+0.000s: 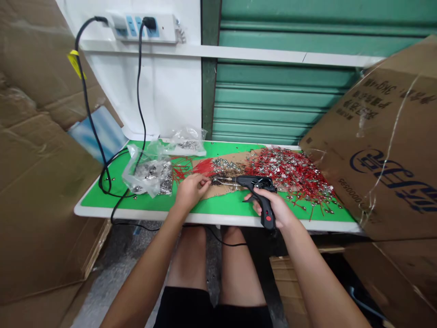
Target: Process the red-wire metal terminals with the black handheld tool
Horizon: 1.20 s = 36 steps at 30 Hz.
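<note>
My right hand (273, 207) grips a black hot glue gun (264, 196) by its handle, nozzle pointing left. Just left of the nozzle, my left hand (191, 191) is closed in a pinch; whatever it holds is too small to make out. Beneath and behind the nozzle lies a strip of brown cardboard (223, 189), dark-stained in the middle. Red wires (201, 169) with small shiny metal pieces (225, 165) lie in a row on it. To the right spreads a large heap of red wires with metal ends (290, 171).
Two clear plastic bags (150, 175) (187, 139) of small metal parts rest on the green tabletop (102, 193). Black cables (139, 86) run from a wall power strip (167, 28) over the table's left side. Large cardboard boxes (37, 196) (392, 136) flank both sides; a green shutter (273, 100) stands behind.
</note>
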Each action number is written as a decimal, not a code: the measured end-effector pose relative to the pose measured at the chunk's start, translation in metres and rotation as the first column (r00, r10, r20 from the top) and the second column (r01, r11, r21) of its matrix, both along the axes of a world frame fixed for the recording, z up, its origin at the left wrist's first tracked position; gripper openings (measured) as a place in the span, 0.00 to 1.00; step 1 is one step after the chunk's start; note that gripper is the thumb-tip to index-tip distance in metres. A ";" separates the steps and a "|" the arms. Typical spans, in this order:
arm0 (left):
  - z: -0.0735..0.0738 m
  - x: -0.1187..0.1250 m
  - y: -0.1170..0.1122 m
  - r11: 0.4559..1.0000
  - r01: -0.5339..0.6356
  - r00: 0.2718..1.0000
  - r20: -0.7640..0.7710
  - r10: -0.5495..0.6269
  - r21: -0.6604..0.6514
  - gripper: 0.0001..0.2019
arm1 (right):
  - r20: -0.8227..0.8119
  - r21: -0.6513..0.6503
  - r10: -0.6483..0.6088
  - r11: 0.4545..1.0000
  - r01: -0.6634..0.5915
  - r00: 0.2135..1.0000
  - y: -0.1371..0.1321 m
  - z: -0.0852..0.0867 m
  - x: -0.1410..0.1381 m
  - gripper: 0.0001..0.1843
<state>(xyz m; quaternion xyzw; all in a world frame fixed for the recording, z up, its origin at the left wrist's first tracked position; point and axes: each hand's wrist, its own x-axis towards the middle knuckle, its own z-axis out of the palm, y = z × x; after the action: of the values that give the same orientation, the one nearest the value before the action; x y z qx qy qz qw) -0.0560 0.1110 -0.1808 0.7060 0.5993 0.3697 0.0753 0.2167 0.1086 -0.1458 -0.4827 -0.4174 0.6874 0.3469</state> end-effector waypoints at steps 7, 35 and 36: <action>0.001 -0.003 0.002 0.997 0.078 0.997 0.004 -0.078 -0.009 0.05 | -0.119 -0.018 -0.034 0.999 0.032 0.992 -0.002 0.004 0.004 0.18; 0.005 -0.002 0.002 0.997 -0.009 1.000 0.012 0.010 -0.079 0.07 | 0.063 0.025 0.038 0.999 -0.040 0.997 -0.001 0.002 -0.005 0.22; 0.005 -0.002 0.002 0.997 -0.006 1.000 0.012 0.007 -0.083 0.07 | 0.065 0.030 0.038 0.999 -0.040 0.997 -0.001 0.002 -0.005 0.22</action>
<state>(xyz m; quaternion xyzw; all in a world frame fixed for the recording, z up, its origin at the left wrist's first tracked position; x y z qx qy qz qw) -0.0576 0.1129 -0.1758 0.6981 0.6159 0.3492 0.1069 0.2119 0.1077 -0.1440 -0.4909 -0.4485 0.6714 0.3271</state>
